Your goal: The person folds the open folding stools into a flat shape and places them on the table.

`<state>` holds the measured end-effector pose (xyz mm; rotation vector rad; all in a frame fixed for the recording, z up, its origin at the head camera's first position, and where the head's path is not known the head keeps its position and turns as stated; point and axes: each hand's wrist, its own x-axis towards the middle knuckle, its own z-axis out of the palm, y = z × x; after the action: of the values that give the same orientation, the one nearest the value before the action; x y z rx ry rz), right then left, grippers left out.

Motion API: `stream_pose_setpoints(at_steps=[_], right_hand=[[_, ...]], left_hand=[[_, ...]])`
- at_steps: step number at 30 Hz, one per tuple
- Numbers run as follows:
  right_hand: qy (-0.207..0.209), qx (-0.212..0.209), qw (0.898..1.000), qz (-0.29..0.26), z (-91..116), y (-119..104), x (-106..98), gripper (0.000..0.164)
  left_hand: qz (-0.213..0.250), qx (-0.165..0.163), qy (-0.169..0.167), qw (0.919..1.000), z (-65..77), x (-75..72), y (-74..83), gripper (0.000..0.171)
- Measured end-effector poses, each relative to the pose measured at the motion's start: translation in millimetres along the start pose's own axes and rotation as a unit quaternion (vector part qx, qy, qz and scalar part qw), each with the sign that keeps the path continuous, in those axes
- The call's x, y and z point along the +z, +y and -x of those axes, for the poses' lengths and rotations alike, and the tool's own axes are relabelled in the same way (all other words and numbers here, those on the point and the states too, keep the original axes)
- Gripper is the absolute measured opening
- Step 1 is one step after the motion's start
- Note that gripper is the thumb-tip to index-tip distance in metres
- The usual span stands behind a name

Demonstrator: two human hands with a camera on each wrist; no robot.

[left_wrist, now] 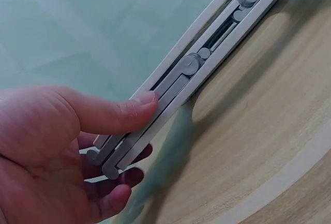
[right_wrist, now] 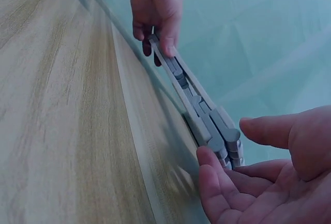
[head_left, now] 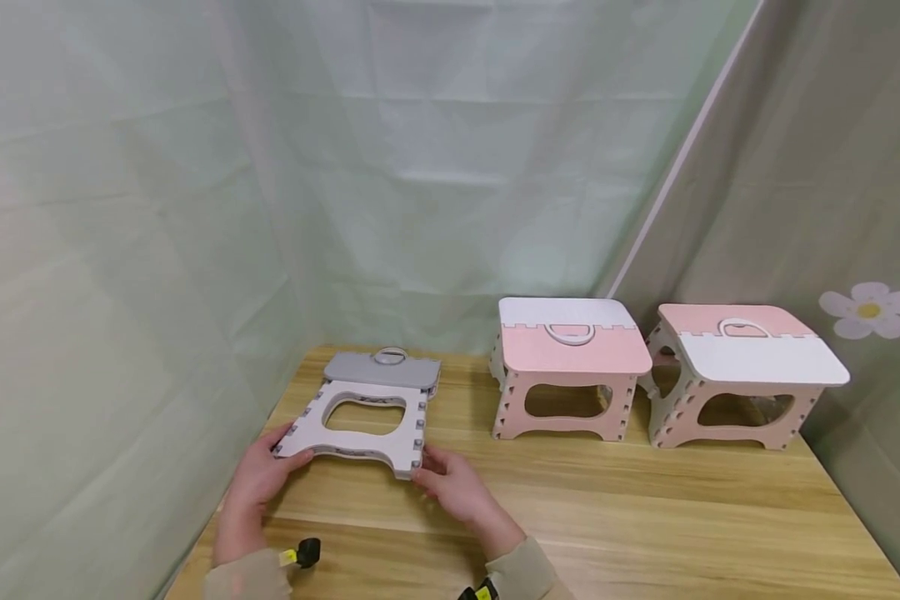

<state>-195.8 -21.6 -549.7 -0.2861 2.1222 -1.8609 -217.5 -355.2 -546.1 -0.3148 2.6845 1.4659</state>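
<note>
A grey-and-white folding stool (head_left: 375, 417), folded flat, is at the left of the table, its near edge raised off the wood. In the left wrist view its layered edge (left_wrist: 191, 64) shows grey hinges between pale panels. My left hand (head_left: 262, 471) grips the near left corner, thumb on top and fingers beneath. At the near right corner is my right hand (head_left: 453, 483), its fingers curled round the underside. In the right wrist view the right thumb (right_wrist: 269, 130) lies close beside the stool's end; firm contact there is hard to judge.
Two pink-and-white folding stools stand unfolded: one at the back middle (head_left: 573, 358), another at the right (head_left: 750, 367). The wooden table (head_left: 645, 517) meets pale curtains (head_left: 450, 167) behind and on both sides.
</note>
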Motion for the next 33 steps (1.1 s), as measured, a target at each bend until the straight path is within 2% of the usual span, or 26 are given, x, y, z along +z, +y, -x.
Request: stream_pose_setpoints(at_steps=[4, 12, 19, 28, 33], right_hand=[[-0.001, -0.004, 1.0, -0.011, 0.2, 0.4, -0.3, 0.059], [0.001, -0.018, 1.0, -0.006, -1.7, -0.1, -3.7, 0.052], [-0.01, -0.018, 1.0, 0.011, 0.9, 2.7, -1.6, 0.053], [-0.004, -0.01, 1.0, 0.017, 7.9, 6.0, 1.5, 0.051], [-0.001, -0.016, 1.0, 0.011, 4.7, 0.4, -3.7, 0.049]], left_hand=[[-0.001, -0.004, 0.005, 1.0, 0.1, 1.1, 0.2, 0.085], [-0.037, 0.0, 0.014, 0.9992, -4.1, 5.2, 3.8, 0.082], [-0.051, -0.008, 0.025, 0.9984, -2.6, 7.4, -0.2, 0.08], [-0.074, -0.013, 0.034, 0.9966, 1.1, 11.2, -7.6, 0.081], [-0.088, 0.0, 0.046, 0.9951, -3.7, 11.8, -4.2, 0.079]])
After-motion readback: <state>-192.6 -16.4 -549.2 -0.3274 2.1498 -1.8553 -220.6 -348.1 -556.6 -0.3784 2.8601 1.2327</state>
